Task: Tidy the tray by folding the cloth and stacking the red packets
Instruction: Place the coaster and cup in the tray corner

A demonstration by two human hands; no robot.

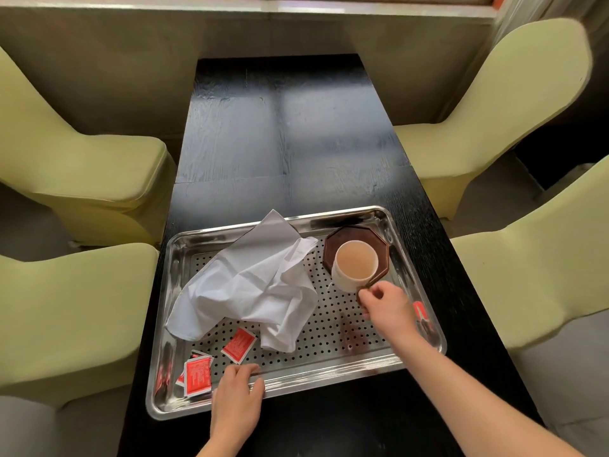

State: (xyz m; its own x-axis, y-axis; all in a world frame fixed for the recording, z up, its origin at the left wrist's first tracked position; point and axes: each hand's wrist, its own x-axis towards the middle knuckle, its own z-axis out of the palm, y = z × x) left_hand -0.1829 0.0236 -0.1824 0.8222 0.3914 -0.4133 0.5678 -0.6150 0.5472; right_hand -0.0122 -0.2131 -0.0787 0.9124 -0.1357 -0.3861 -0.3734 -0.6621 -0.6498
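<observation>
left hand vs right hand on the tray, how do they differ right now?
The left hand rests on the near rim of the tray, beside the red packets; the right hand reaches further in, by the cup. The left hand's fingers lie fairly flat; the right hand's curl at the near edge of the wooden coaster. Neither touches the cloth.

Both forearms are cut off by the bottom edge of the view. The crumpled white cloth (pixel 250 285) covers part of the perforated floor of the metal tray (pixel 329 367), and anything beneath it is hidden. The red packets (pixel 197 376) near the tray's front left corner overlap, so their number cannot be told; their print is too small to read. The right hand (pixel 384 303) hides the near edge of the dark coaster (pixel 359 240) under the cup (pixel 354 265).
</observation>
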